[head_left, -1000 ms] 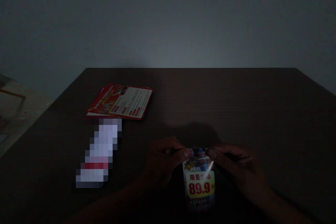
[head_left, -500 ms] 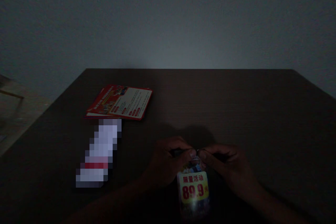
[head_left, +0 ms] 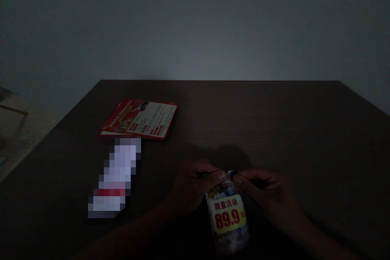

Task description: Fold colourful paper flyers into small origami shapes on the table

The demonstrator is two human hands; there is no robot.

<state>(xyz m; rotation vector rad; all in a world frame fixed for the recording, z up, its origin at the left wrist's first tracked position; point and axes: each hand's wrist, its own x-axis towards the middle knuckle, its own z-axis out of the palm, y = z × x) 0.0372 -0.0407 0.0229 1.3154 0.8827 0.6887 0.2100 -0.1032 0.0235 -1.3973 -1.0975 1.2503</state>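
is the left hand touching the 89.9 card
Touching. The head view shows the left hand pinching the 89.9 card at its top edge, thumb overlapping the printed front.

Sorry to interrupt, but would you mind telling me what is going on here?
A person at a dark table is handling a printed piece marked 89.9. The left hand and the right hand pinch its top edge, fingertips close together, with the printing facing the person. Toward the left on the table lie a stack of red and white cards and, nearer the person, a pale long item blurred by pixelation. Neither hand touches those.
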